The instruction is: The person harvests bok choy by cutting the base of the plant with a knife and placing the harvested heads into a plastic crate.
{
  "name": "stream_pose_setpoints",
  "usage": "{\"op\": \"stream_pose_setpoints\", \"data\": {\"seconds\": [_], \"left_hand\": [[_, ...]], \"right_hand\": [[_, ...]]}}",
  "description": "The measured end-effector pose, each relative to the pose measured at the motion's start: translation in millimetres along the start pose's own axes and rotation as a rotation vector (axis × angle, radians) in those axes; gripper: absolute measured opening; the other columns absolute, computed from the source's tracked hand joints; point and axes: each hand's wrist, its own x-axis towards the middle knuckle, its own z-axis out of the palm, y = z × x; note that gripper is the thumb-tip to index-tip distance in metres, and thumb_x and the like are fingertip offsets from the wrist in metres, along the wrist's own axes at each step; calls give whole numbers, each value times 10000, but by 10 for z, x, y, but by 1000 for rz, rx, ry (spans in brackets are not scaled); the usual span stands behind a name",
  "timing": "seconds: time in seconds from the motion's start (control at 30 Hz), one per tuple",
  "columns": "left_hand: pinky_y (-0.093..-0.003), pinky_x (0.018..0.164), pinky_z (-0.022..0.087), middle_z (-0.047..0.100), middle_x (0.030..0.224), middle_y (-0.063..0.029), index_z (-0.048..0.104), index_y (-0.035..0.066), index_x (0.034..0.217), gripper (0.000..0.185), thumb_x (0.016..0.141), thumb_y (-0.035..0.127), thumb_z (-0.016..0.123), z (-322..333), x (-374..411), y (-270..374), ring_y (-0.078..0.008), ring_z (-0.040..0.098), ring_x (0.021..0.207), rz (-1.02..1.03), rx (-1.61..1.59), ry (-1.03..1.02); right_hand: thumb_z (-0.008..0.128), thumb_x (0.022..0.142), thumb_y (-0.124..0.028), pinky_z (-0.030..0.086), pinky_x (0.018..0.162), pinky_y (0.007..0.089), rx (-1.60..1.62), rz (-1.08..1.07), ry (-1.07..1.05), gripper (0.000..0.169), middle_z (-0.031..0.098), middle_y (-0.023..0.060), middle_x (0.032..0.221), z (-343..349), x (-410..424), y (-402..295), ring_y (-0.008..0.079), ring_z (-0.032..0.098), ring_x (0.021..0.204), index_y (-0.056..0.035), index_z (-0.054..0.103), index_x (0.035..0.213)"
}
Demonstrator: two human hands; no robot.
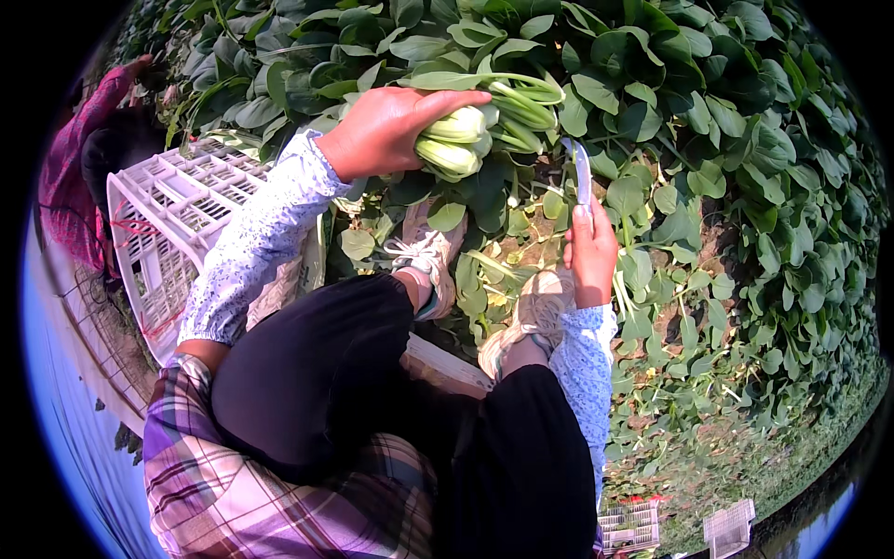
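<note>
My left hand [398, 129] grips a bunch of bok choy [457, 140], its pale cut bases turned towards me and its leafy ends pointing away. The fingers wrap underneath the stalks and are partly hidden. In my right hand [592, 244] is a knife [581, 171] held by its handle, the curved blade pointing up and away from me. The blade is apart from the bunch, a little to its right. Standing bok choy plants [628, 63] fill the ground just beyond both hands.
A white plastic crate [188, 202] stands by my left arm. Loose leaves [489, 279] litter the soil between my shoes [426, 251]. Another person in a pink sleeve [84, 154] crouches at far left. Two more crates, a near one [628, 527] and a farther one [728, 527], lie at lower right.
</note>
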Motion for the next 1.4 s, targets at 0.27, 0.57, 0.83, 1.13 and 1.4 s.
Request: {"op": "stream_pose_setpoints", "data": {"seconds": [0.27,0.57,0.83,1.13,1.4], "left_hand": [[-357,1039,363,470,1334,-127,381,-9,1355,970,573,298,866,-484,-368,755,-220,485,1221,38,-1000,229],[-371,1030,395,499,1293,-148,332,-10,1363,1115,487,357,917,-1250,-1216,1248,-238,501,1204,142,-1113,373],[-360,1030,386,529,1260,-125,393,9,1344,1029,495,308,891,-1656,-2234,1476,-212,519,1172,243,-936,593],[-346,1040,355,516,1274,-111,382,2,1357,1093,453,341,895,-1505,-3199,1678,-196,490,1191,161,-989,788],[-352,1041,342,464,1318,-85,234,29,1438,1166,539,362,898,-1154,-3900,1581,-192,467,1197,98,-1036,1029]], "right_hand": [[717,835,-276,301,369,172,372,-430,19,628,484,-26,742,-200,-779,-844,32,401,448,13,405,1298],[652,888,-248,300,423,159,255,-818,-186,482,611,141,1135,368,-1849,-2280,9,375,495,32,464,1231],[688,819,-57,316,417,184,226,-980,-242,263,606,41,791,1007,-2694,-2788,43,435,474,-17,539,1032],[719,793,-28,339,421,187,144,-966,-514,305,607,24,803,1721,-3221,-2522,39,435,483,-53,529,1030],[689,785,-3,443,553,257,-202,-1244,-94,201,555,28,847,1558,-2778,-2439,104,535,630,-37,559,935]]}}
